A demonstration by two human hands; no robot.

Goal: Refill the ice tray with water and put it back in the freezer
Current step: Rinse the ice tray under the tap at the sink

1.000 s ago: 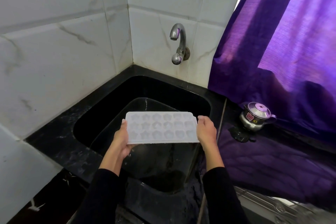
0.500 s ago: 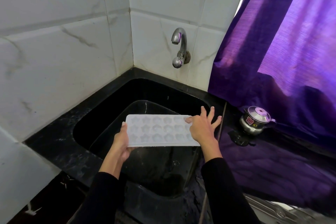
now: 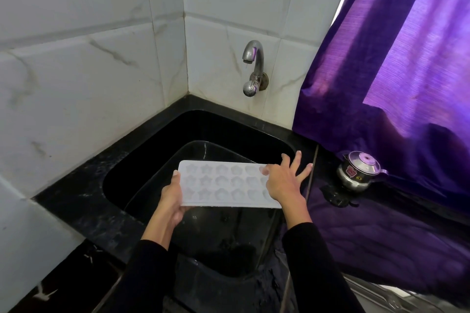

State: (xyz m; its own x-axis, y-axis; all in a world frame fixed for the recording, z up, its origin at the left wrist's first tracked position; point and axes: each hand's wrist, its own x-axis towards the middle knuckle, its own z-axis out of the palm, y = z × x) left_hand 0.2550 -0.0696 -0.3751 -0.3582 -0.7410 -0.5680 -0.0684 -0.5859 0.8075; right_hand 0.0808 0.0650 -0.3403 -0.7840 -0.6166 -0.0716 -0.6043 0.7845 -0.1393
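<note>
A white ice tray (image 3: pixel 223 185) with star and flower shaped cells is held level over the black sink (image 3: pixel 162 134). My left hand (image 3: pixel 173 198) grips its left end, thumb on top. My right hand (image 3: pixel 284 180) hovers over the tray's right end with fingers spread, no longer gripping it. A metal tap (image 3: pixel 253 66) sticks out of the tiled wall above the sink's far side; no stream runs from it, only a drop at the spout.
A small steel kettle (image 3: pixel 358 173) stands on the black counter (image 3: pixel 76 190) to the right of the sink. A purple curtain (image 3: pixel 394 71) hangs behind it. White marble tiles close in the left and back sides.
My right hand let go of the tray's right end and opened, fingers spreading above it. The left hand keeps holding the tray, which stays roughly where it was.
</note>
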